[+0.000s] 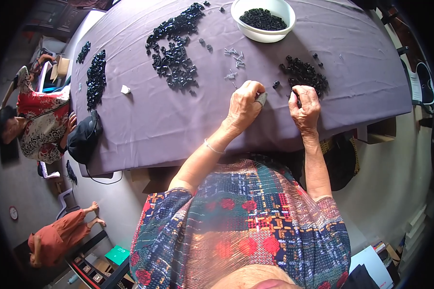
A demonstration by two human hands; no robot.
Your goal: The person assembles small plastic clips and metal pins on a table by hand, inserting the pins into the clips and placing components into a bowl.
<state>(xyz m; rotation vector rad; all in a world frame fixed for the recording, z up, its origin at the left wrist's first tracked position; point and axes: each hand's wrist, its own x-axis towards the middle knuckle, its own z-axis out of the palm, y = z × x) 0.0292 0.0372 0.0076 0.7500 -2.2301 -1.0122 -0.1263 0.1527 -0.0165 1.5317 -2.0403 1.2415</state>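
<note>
My left hand (246, 105) is closed over the purple tablecloth, its fingers curled together and a greyish wrap on one finger. What it may hold is hidden. Just beyond its knuckles lie several small metal pins (231, 75). My right hand (305, 110) pinches at the near edge of a pile of small black parts (304, 73). Between its thumb and fingers shows a small black part (297, 101), partly covered. One loose black part (276, 84) lies between my two hands.
A white bowl (290, 30) of black parts stands at the far side. More black pieces (173, 62) lie left of centre, with another heap (96, 79) farther left. A crumpled white scrap (125, 90) and a black cap (84, 137) lie leftward. Two other people are at left.
</note>
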